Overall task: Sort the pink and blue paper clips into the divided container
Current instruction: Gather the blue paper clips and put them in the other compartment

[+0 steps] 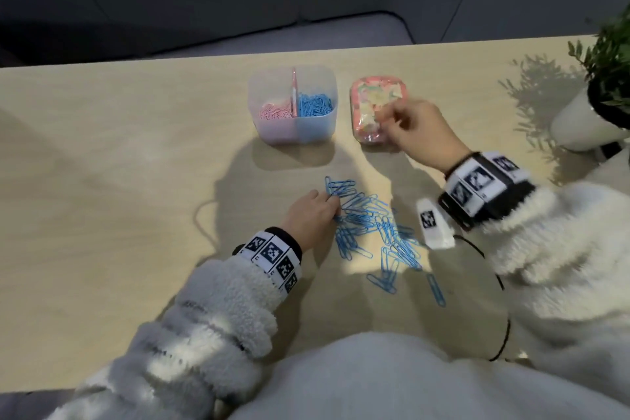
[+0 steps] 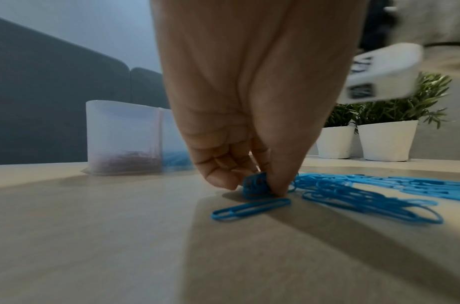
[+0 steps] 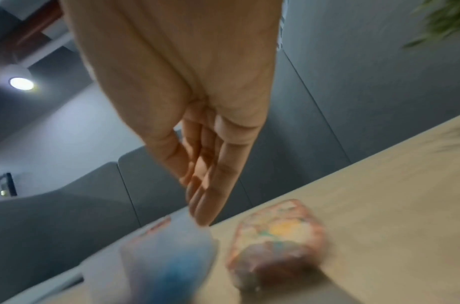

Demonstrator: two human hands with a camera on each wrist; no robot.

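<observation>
A translucent divided container point(image 1: 317, 133) stands at the table's far middle, pink clips point(image 1: 274, 111) in its left half and blue clips point(image 1: 315, 104) in its right half. A loose heap of blue paper clips point(image 1: 375, 225) lies on the table nearer me. My left hand point(image 1: 312, 215) is down at the heap's left edge, and in the left wrist view its thumb and fingers pinch a small bunch of blue clips point(image 2: 254, 186) against the table. My right hand point(image 1: 419, 133) hovers in the air to the container's right with straight, empty fingers point(image 3: 210, 197).
A pink patterned box point(image 1: 370, 99) lies to the right of the container, partly under my right hand. White pots with green plants point(image 1: 586, 116) stand at the far right. The table's far edge point(image 1: 204, 56) runs just behind the container.
</observation>
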